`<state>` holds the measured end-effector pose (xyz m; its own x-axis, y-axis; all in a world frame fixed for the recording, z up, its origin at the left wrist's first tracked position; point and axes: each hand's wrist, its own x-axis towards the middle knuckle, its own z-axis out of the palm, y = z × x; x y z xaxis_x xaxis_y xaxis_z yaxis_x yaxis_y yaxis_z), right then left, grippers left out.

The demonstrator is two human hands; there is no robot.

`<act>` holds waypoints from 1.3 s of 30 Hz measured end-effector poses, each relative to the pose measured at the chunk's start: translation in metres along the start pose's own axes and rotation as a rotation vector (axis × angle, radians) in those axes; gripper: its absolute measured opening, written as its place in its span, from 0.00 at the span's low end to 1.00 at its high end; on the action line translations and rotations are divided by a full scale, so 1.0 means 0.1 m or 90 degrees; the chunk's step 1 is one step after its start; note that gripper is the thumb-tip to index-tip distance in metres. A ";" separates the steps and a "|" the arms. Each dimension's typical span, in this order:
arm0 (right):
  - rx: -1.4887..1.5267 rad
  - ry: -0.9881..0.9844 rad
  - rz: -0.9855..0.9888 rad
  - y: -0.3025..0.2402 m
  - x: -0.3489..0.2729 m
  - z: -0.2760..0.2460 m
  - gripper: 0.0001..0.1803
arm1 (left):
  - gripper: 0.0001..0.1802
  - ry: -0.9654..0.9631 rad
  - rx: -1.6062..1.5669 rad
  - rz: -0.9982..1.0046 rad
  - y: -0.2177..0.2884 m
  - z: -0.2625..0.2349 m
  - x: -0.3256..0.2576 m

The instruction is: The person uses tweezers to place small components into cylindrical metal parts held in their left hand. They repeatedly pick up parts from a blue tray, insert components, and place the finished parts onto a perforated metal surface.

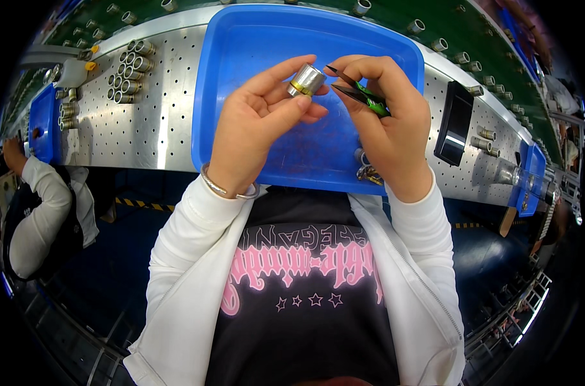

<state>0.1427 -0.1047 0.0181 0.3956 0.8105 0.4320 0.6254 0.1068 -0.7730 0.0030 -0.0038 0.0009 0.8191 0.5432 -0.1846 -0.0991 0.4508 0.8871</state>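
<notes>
My left hand pinches a silvery metal cylinder with a yellow band round its lower end, tilted above the blue tray. In my right hand is a pair of small snips with dark pointed blades and green handles. The blades stand apart and point at the cylinder; whether a tip touches it, I cannot tell. Inside the tray's near right corner lie some small metal parts, partly hidden by my right wrist.
Several metal cylinders stand grouped on the perforated metal table at left. A dark phone-like slab and a few cylinders lie at right. More cylinders line the green belt behind. Another person's sleeve shows far left.
</notes>
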 end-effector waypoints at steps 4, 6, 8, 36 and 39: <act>-0.031 -0.012 -0.026 -0.05 0.00 -0.03 0.11 | 0.22 -0.023 0.052 0.034 -0.04 0.02 -0.02; -0.031 -0.015 -0.026 -0.07 0.00 -0.05 0.10 | 0.22 -0.033 0.053 0.049 -0.05 0.03 -0.02; -0.022 -0.001 -0.029 -0.06 0.00 -0.07 0.11 | 0.22 -0.036 0.052 0.059 -0.06 0.03 -0.03; -0.095 0.017 -0.017 0.06 -0.03 -0.02 0.07 | 0.25 0.032 -0.019 0.080 0.00 0.06 0.00; -0.097 0.014 -0.012 0.05 -0.03 -0.02 0.07 | 0.25 0.031 -0.012 0.082 -0.01 0.05 0.00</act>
<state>0.1463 -0.1076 0.0138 0.3960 0.7963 0.4573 0.7274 0.0319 -0.6855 0.0061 -0.0085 0.0020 0.7706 0.6308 -0.0911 -0.2120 0.3883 0.8968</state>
